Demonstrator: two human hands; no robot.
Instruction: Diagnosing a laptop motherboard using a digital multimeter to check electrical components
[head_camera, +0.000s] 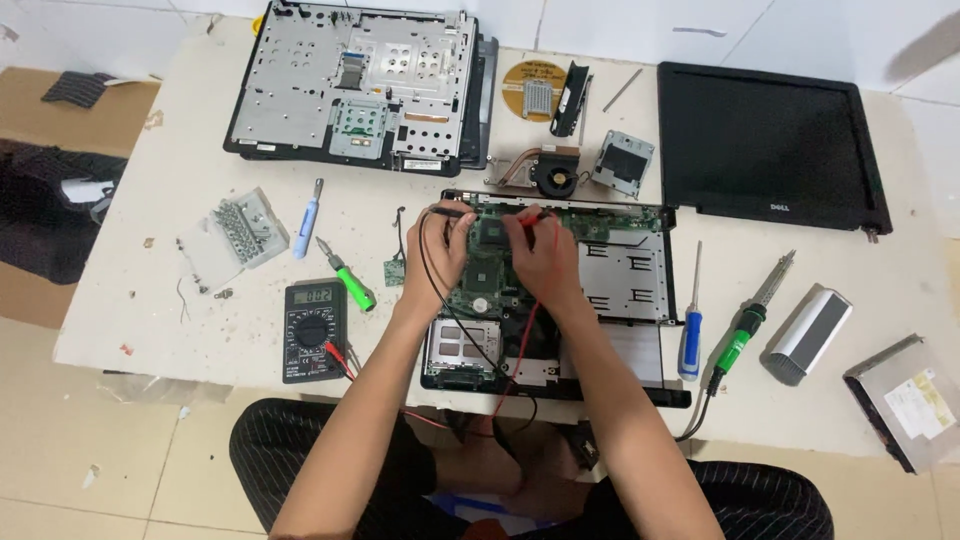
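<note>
1. Left hand: grip closed on black probe, tip on green circuit board.
2. Right hand: grip closed on red probe, same board, directly under both hands.
3. Multimeter on surface, left of left hand.

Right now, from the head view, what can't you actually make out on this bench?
- Probe tips: hidden under the left hand and right hand; the contact points on the circuit board don't show.
- Multimeter dial setting: too small to tell.
- Soldering iron cord: runs off the table edge, its end unseen.
- Disc drive: cut off by the right frame edge.
- Screw box: contents too small to sort.
</note>
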